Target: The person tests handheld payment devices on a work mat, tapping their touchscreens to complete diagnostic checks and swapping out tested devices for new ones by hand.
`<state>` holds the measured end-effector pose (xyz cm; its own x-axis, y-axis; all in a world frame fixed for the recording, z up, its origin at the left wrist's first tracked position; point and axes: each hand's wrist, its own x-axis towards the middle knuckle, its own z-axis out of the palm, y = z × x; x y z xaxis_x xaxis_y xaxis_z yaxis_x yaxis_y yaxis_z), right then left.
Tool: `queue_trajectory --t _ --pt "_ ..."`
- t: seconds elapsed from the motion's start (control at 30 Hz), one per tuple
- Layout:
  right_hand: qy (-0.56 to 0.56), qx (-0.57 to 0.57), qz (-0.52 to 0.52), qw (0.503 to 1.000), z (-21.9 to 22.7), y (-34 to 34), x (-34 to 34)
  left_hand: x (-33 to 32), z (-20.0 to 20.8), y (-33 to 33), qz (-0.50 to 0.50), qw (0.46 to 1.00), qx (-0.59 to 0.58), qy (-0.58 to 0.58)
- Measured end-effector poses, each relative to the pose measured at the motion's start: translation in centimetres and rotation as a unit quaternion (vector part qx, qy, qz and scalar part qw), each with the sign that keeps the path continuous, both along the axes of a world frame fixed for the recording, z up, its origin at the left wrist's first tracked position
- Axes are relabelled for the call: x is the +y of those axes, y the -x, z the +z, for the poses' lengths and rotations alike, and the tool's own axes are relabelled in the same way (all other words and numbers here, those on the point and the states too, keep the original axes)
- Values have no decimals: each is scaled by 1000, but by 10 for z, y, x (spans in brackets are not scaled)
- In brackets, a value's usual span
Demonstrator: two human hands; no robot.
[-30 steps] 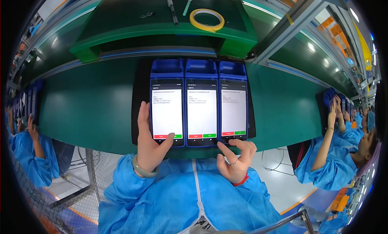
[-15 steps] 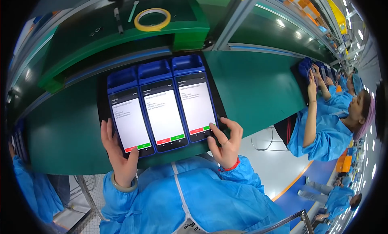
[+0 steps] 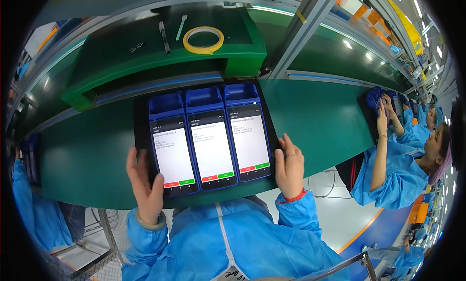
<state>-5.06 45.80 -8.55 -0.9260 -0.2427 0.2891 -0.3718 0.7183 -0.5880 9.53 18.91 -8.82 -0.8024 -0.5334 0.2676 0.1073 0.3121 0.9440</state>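
A green worktop (image 3: 320, 123) is spreading out under and to both sides of the middle terminal (image 3: 211, 147). Behind that terminal, a raised green shelf (image 3: 116, 48) is standing. Far to its right, a co-worker (image 3: 393, 172) in a blue smock is reaching with both hands toward a blue device (image 3: 374, 97). A black mat (image 3: 142, 130) is lying directly beneath the middle terminal. The left terminal (image 3: 174, 152) is lying just beside the middle one on its left, the right terminal (image 3: 246, 143) just beside it on its right; all three are resting face up on the mat and glowing white.

To the left of the middle terminal, past its neighbour, the left hand (image 3: 145, 186) is spreading its fingers, released, its thumb lying at the left terminal's near corner; whether the thumb is touching, I cannot tell. To the right, past the other neighbour, the right hand (image 3: 290, 169) is pointing its fingers upward, likewise released, near the mat's edge.

Behind the middle terminal, on the shelf, a yellow tape roll (image 3: 199, 50) is lying flat. Farther left behind that terminal, a dark pen (image 3: 164, 38) is lying, and between pen and roll a pale green stick (image 3: 181, 28) is slanting. Farthest left behind it, small metal pieces (image 3: 136, 47) are resting.
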Motion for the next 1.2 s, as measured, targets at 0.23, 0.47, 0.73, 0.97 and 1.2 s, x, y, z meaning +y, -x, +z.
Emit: queue_trajectory --t 0.23,0.47,0.73,0.97,1.2 --pt "25 50 -24 998 -4 -8 -16 -28 -17 5 39 998 -17 -42" --pt "28 -57 58 996 -1 -11 -13 -109 -98 -20 60 996 40 -46" --pt "-41 -61 192 979 -13 -15 24 -47 -36 6 -25 994 29 98" --pt "36 -62 277 958 -16 -6 7 -43 -53 52 -155 931 261 203" --pt "48 -72 267 960 -22 -1 7 -49 -65 72 -222 804 455 311"
